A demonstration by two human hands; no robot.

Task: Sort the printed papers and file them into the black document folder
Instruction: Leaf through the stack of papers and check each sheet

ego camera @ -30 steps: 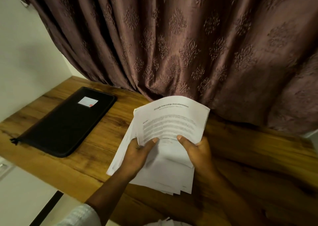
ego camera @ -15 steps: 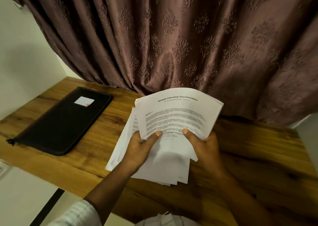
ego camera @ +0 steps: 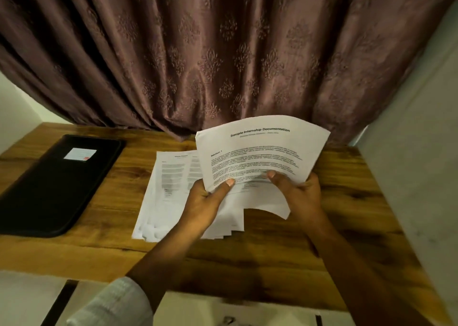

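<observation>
Both hands hold up one printed sheet (ego camera: 260, 149), headed "Sample Internship Documentation", to the right of the black document folder (ego camera: 57, 186). Left hand (ego camera: 205, 201): thumb on top and fingers beneath, pinching the sheet's lower left edge. Right hand (ego camera: 300, 196): the same pinch at the lower right edge. The sheet bows upward.

The rest of the papers (ego camera: 171, 189) are fanned under the left hand, between the folder and the lifted sheet. Can't tell whether they lie flat on the tabletop (ego camera: 347, 177) or the left fingers hold them too.

The step looks like sorting: checking the heading and choosing a pile. To do it well, keep the pinch light and at the edge so there's no crease, and lay the sheet square, clear of the fan.

The folder lies flat and looks closed, with a white label (ego camera: 79, 154) near its far end. It probably needs opening before filing. A brown curtain (ego camera: 223, 53) hangs behind the folder, with its hem on the tabletop close to the sheet's top edge. A pale wall (ego camera: 409, 152) stands on the far side of the papers from the folder, limiting room for a second pile there.
</observation>
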